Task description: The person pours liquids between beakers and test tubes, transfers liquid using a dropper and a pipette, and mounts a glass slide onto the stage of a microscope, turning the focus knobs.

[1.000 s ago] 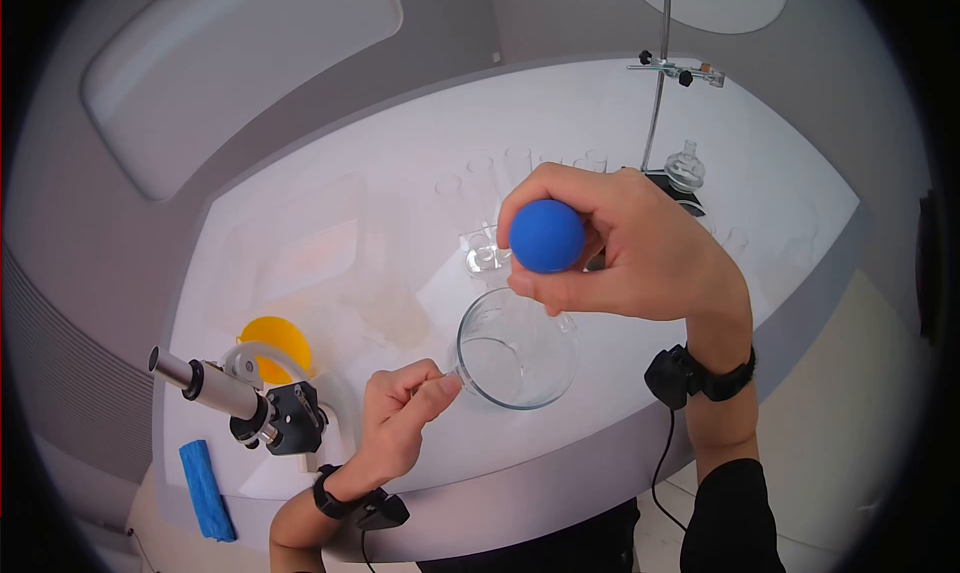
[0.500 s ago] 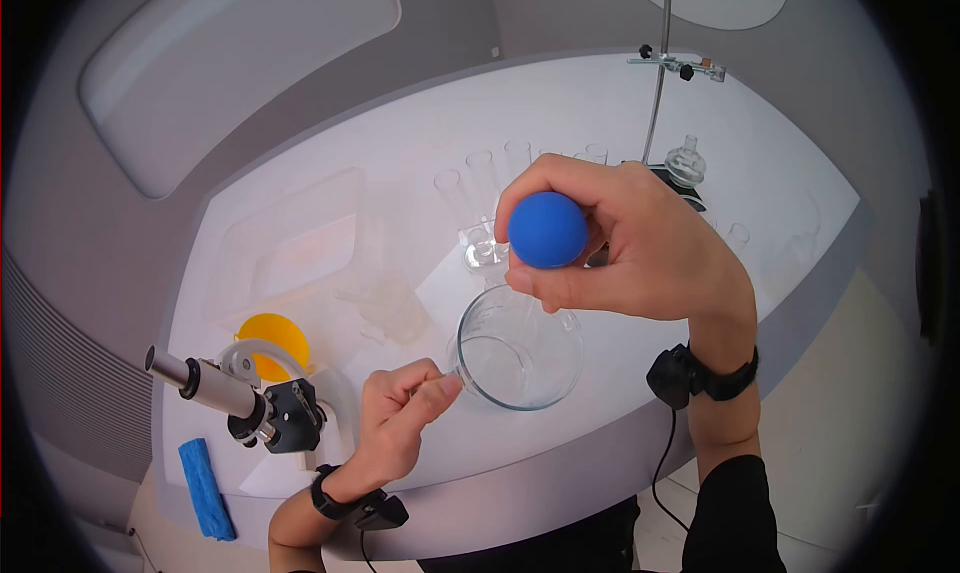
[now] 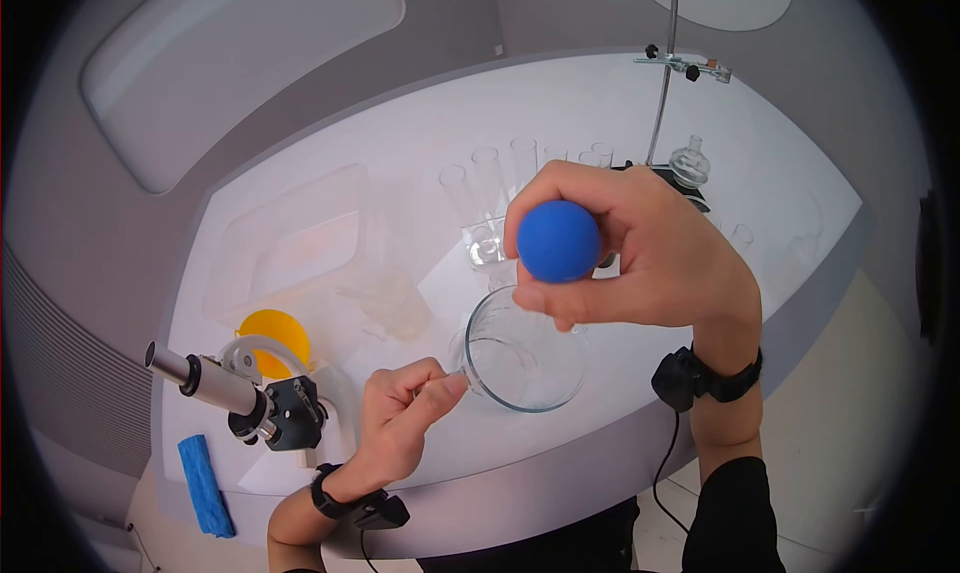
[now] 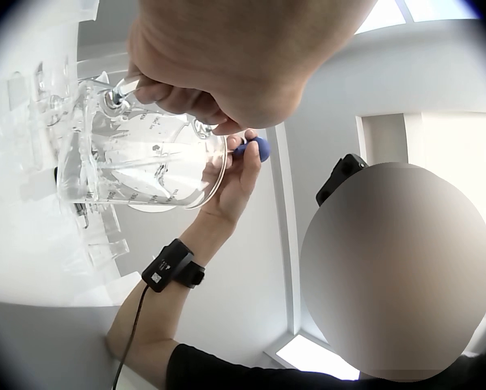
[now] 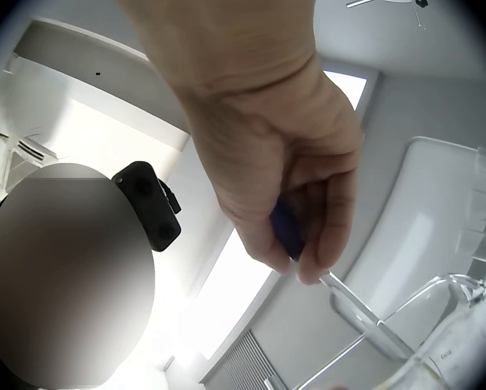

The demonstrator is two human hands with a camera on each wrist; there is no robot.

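The right hand (image 3: 640,248) holds a round blue bulb (image 3: 559,241) between thumb and fingers, above the far part of a clear glass jug (image 3: 528,358). From its fingertips in the right wrist view, a clear glass tube (image 5: 357,305) slants down towards the jug; I cannot tell how far it reaches inside. The left hand (image 3: 400,418) grips the jug's handle on the left side. In the left wrist view, printed marks show on the jug (image 4: 145,154), and the blue bulb (image 4: 258,149) is by its rim.
Several glass tubes (image 3: 487,178) stand in a clear rack behind the jug. A microscope (image 3: 290,413), a yellow container (image 3: 272,338) and a blue cloth (image 3: 205,488) are at the left. Behind them lies a transparent box (image 3: 300,243). A metal stand (image 3: 661,113) and glass flask (image 3: 690,163) are at back right.
The right hand and blue bulb have shifted slightly to the right, and the bulb looks a little larger. The jug has moved slightly right, with the left hand still gripping its handle.
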